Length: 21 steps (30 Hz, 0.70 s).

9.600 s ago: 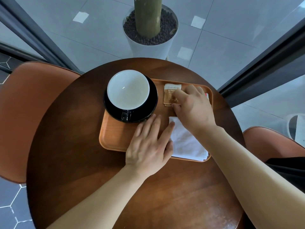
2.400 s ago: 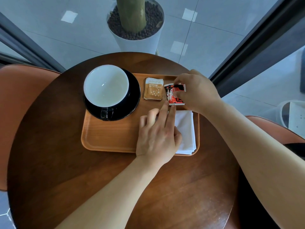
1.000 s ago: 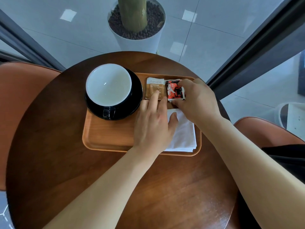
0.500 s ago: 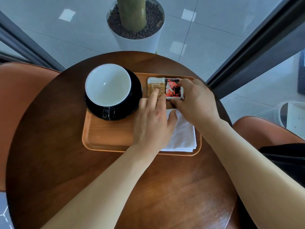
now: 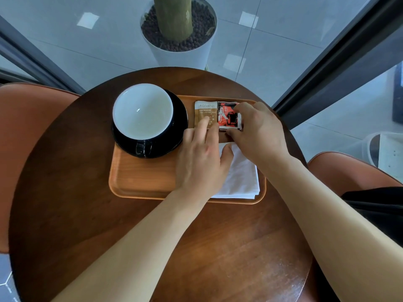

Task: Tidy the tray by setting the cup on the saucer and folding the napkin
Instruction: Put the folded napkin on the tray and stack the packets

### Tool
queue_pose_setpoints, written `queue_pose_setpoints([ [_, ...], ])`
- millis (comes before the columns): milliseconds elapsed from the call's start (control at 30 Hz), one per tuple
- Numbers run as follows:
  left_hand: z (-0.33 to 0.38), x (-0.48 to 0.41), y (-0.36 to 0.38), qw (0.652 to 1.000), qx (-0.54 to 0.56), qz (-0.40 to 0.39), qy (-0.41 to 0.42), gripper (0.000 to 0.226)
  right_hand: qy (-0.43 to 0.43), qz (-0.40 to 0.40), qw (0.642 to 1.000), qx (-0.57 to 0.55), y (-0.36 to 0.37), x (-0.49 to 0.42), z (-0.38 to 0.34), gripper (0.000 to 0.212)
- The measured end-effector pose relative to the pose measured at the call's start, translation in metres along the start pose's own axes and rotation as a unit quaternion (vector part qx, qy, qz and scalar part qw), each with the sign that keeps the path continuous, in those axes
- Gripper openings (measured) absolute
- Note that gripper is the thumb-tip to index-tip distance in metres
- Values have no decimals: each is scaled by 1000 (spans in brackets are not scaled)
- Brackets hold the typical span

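A black cup with a white inside (image 5: 142,112) stands on a black saucer (image 5: 178,127) at the left of the wooden tray (image 5: 144,177). The white napkin (image 5: 242,177) lies folded at the tray's right front. A brown sachet (image 5: 205,111) and a red sachet (image 5: 229,116) lie side by side at the tray's back. My left hand (image 5: 201,160) lies flat, fingertips on the brown sachet, thumb on the napkin. My right hand (image 5: 259,129) pinches the red sachet between thumb and fingers.
The tray sits on a round dark wooden table (image 5: 196,247). Orange chairs stand at the left (image 5: 26,131) and right (image 5: 349,171). A white planter (image 5: 178,46) with a trunk stands on the floor beyond the table.
The red sachet has been turned square and pushed up against the brown one. My left fingers slid forward from the napkin onto the brown sachet.
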State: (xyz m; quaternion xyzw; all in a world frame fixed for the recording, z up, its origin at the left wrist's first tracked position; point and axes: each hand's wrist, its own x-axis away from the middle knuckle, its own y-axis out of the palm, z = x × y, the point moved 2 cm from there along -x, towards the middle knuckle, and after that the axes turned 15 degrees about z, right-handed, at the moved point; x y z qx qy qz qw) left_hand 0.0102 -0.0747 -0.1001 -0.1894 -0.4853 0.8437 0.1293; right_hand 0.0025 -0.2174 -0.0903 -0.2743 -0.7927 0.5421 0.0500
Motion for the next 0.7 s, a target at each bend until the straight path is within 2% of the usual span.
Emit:
queue_pose_setpoints([
  [167, -1, -1, 2, 1000, -7, -2, 3, 56, -1, 4, 1000, -2, 1, -1, 1, 34],
  [333, -2, 0, 2, 1000, 1, 3, 4, 55, -5, 7, 1000, -7, 0, 4, 0, 42],
  [700, 0, 5, -19, 1000, -6, -6, 13, 51, 1, 18, 1000, -17, -23, 8, -3, 36],
])
